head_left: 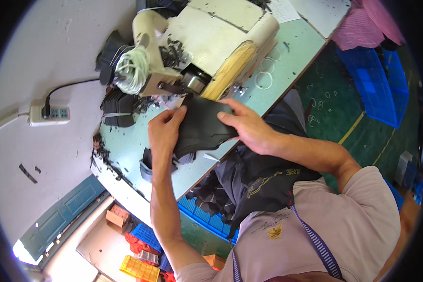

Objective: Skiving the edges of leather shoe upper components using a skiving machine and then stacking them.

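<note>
A stack of dark, flat, flexible sheet pieces [203, 123] is held between my two hands over the table's near edge, its lower edge wavy. My left hand [166, 129] pinches the left side, thumb on top. From the right, my right hand [249, 123] clasps it, with the thumb across the upper face and the fingers behind. Just beyond the stack stands a cream machine [207, 21]. More dark pieces [147, 165] lie on the table beside my left wrist. A banded bundle of similar pieces [117, 107] sits farther left.
White loops [133, 70] hang from the machine arm, and yellowish strands [230, 67] drape its front. Thin white rings [263, 80] and dark scraps [174, 50] dot the green table [291, 44]. A wall socket strip [58, 114] is at left. Blue crates [369, 77] stand at right.
</note>
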Available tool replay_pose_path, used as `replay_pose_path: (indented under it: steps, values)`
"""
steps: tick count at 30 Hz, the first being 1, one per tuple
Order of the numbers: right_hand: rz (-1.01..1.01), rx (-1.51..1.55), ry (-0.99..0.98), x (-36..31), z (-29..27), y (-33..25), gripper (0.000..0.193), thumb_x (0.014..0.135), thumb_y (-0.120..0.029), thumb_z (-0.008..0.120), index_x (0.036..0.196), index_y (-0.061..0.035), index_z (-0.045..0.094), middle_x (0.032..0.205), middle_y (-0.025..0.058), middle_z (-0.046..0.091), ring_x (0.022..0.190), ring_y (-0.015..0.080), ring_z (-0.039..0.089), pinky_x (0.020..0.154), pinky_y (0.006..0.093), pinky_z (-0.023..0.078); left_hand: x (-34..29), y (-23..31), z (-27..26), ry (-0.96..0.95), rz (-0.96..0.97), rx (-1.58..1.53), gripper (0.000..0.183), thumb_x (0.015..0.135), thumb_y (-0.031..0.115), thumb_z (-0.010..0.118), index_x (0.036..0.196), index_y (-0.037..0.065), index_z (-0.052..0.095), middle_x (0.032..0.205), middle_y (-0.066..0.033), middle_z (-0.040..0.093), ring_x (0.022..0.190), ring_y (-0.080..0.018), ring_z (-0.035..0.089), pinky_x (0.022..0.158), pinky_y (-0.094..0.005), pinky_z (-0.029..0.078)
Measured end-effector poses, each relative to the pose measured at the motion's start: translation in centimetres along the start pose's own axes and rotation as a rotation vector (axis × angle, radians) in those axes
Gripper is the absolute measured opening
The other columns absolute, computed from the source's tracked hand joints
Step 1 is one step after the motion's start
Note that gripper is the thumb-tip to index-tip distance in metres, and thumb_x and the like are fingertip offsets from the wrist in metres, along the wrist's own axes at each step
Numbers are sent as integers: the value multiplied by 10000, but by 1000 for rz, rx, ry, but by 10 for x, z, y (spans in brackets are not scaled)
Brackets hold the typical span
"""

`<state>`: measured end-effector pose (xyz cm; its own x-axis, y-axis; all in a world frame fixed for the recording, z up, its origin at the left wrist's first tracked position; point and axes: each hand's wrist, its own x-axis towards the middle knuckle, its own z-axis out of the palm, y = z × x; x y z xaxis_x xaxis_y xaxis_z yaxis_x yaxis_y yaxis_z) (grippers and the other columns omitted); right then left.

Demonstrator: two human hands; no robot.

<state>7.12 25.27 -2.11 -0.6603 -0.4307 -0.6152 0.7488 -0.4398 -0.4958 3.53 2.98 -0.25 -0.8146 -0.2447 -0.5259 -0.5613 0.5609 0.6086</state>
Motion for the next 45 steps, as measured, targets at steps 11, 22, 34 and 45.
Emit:
replay_pose_path:
  steps: [11, 22, 34, 45]
  values:
    - [-109, -7, -12, 2, 1, 14, 306, 994, -64, 541, 1290, -1, 497, 1133, 95, 603, 1031, 134, 592, 890, 295, 510, -4, -1, -3, -123, -121, -285, 327, 868, 185, 761, 1065, -73, 714, 852, -58, 701, 753, -100, 609, 701, -237, 471]
    - [-228, 81, 28, 6, 8, 15, 324, 1002, -78, 538, 1307, -2, 460, 1203, 93, 599, 1065, 138, 587, 941, 303, 489, -1, -4, -1, -51, -64, -200, 308, 838, 211, 783, 1018, -37, 745, 820, -36, 704, 731, -97, 591, 698, -250, 469]
    - [-255, 18, 53, 5, 9, 10, 359, 1004, -59, 524, 1348, -12, 434, 1256, 101, 580, 1128, 159, 581, 995, 327, 483, 3, 6, -2, -61, -24, -215, 336, 855, 228, 769, 1036, -53, 735, 868, -60, 729, 759, -116, 623, 722, -251, 481]
    - [-283, 109, 52, 4, -3, 11, 364, 994, -59, 556, 1338, -4, 449, 1276, 84, 561, 1138, 147, 554, 1009, 320, 451, 2, 9, 2, -97, 20, -280, 324, 836, 131, 768, 1093, -60, 718, 906, -92, 735, 808, -144, 661, 764, -263, 506]
